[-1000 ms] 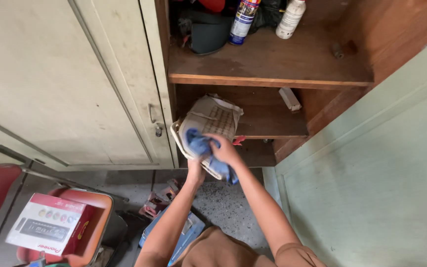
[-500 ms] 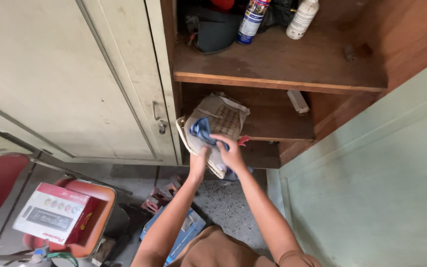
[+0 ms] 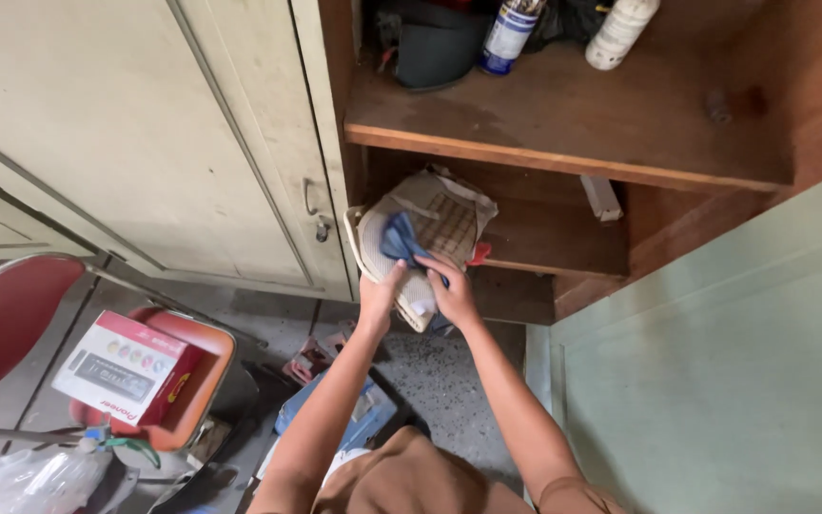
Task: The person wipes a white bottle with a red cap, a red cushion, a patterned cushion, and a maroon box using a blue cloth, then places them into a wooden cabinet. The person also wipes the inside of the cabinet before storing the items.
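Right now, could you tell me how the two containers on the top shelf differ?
The spray can is blue with a printed label; the white bottle is plain. The spray can stands left, beside a dark bag; the white bottle stands right, leaning slightly. Both sit at the back of the wooden shelf, tops cut off.

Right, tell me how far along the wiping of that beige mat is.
Done: cannot be judged; no part of the beige mat looks clearly cleaner than the rest. In hand: the left hand steadies the mat's lower edge in front of the wooden cupboard, while the right hand presses a blue cloth on its ribbed face. Left: the upper part, away from the cloth.
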